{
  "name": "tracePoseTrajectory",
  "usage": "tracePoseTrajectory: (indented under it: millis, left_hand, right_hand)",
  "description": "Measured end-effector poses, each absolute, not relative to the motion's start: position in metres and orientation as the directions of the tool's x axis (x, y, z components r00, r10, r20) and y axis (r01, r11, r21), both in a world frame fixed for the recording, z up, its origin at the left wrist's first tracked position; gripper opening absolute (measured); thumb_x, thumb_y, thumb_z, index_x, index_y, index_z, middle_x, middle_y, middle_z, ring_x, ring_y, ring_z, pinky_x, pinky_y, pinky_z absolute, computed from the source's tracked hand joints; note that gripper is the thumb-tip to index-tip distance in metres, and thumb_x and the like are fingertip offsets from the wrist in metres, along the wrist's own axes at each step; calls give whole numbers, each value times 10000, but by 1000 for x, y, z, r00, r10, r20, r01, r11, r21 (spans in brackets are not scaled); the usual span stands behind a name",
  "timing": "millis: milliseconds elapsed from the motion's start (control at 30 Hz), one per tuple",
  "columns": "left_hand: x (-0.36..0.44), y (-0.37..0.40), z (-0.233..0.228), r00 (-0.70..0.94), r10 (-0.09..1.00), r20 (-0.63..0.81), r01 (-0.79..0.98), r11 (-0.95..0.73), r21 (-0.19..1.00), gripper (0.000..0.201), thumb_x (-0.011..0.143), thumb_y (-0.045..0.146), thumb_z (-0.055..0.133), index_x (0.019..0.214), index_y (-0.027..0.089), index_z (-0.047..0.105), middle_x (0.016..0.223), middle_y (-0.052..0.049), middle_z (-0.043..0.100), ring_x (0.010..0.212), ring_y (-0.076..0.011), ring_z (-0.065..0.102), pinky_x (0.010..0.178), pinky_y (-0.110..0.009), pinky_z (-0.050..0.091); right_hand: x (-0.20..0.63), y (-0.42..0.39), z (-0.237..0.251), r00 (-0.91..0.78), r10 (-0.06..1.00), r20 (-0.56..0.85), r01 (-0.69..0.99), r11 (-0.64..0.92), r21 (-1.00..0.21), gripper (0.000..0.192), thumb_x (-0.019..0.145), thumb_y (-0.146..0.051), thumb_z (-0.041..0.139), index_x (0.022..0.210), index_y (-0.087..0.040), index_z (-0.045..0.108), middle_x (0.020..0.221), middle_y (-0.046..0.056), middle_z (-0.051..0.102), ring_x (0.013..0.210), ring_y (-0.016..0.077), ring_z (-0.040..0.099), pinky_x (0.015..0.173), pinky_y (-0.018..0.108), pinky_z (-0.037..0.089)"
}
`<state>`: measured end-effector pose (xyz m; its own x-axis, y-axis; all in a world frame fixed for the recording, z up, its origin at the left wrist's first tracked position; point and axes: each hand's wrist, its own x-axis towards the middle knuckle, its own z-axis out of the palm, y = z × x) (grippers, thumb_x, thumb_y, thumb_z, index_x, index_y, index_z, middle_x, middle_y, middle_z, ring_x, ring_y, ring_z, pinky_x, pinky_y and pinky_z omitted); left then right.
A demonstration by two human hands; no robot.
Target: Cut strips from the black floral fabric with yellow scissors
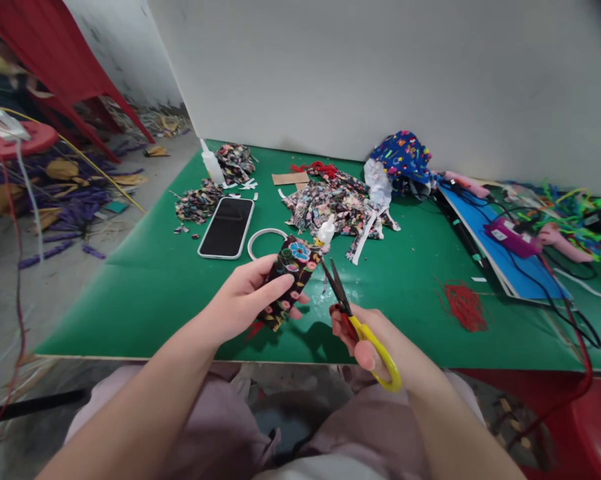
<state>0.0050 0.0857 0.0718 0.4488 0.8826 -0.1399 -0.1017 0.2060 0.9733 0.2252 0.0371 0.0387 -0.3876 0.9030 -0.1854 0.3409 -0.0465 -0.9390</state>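
My left hand (253,293) is closed on a dark floral fabric piece (299,267), thumb across its front and fingertips showing behind. Red threads (254,328) hang below its lower end. In my right hand (373,327) is a pair of scissors (353,317) with yellow handles, its blades slightly apart and pointing up beside the fabric's right edge. A white nozzle of a bottle (326,230) shows just behind the fabric's top corner. Left of there, a white ring (253,243) is partly covered by the fabric and my hand.
A phone (227,228), a white squeeze bottle (211,165) and heaps of floral fabric pieces (325,203) lie on the green table (155,293). Red threads (465,305) lie at right, near a blue folder (505,243) with a purple-handled tool (513,237) and cables. A wall rises behind.
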Motion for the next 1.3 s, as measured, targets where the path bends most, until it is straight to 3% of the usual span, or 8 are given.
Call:
tracePoseTrajectory:
  millis: [133,333,467,533,633,867,1067,1300]
  left_hand:
    - [0,85,70,504,849,-158,-71,223,972,278,808,373,601,988,169,545,738,-28,707,494,-138,632,463,-211,497]
    - [5,84,65,567,806,-170,-193,331,924,204,839,339,560,951,180,498,650,-19,699,438,-141,626,400,-186,461]
    - [14,80,65,592,782,-192,-268,417,869,229,842,342,558,1002,212,460,656,-13,701,487,-160,653,439,-203,495]
    - [20,76,64,577,790,-207,-293,437,851,332,827,348,579,1100,237,425,676,-3,700,550,-182,673,490,-245,530]
    - [29,70,61,515,837,-185,-308,382,871,501,795,346,624,1228,239,395,787,-19,703,662,-192,684,562,-261,543]
    - [38,65,51,458,888,-40,-310,202,929,317,825,267,604,1119,195,509,1037,-42,655,974,-181,619,741,-215,501]
    - [36,66,52,491,869,-61,-242,203,949,300,799,267,634,1071,187,535,965,-23,647,855,-141,618,711,-199,494]
    - [38,65,50,514,856,-58,-247,213,945,274,797,257,638,1043,195,536,975,-20,642,844,-134,611,701,-195,486]
  right_hand:
    - [225,33,38,-427,883,-193,351,-35,-936,796,486,-884,317,801,-180,515,606,-25,466,526,98,382,463,218,316]
    - [225,37,49,-466,865,-187,338,-21,-941,767,485,-872,259,727,-178,478,579,-32,440,529,93,365,471,213,295]
    - [222,37,49,-449,879,-158,339,4,-941,767,500,-882,258,694,-173,474,586,-22,452,523,92,364,464,214,299]
    - [219,36,46,-412,902,-129,318,9,-948,771,516,-878,263,715,-169,490,616,-11,471,544,99,388,478,216,315]
    - [214,34,43,-403,909,-101,309,31,-951,757,554,-859,316,781,-166,519,679,5,521,590,114,439,510,219,346]
    - [210,34,47,-358,930,-80,325,44,-945,730,550,-872,300,669,-177,488,603,2,509,557,125,462,479,223,349]
    - [210,34,47,-359,928,-101,325,23,-945,781,560,-872,310,769,-175,596,619,24,565,656,194,572,574,265,443]
    - [206,33,48,-350,933,-85,311,31,-950,800,606,-865,277,766,-156,611,618,26,576,607,171,562,600,271,468]
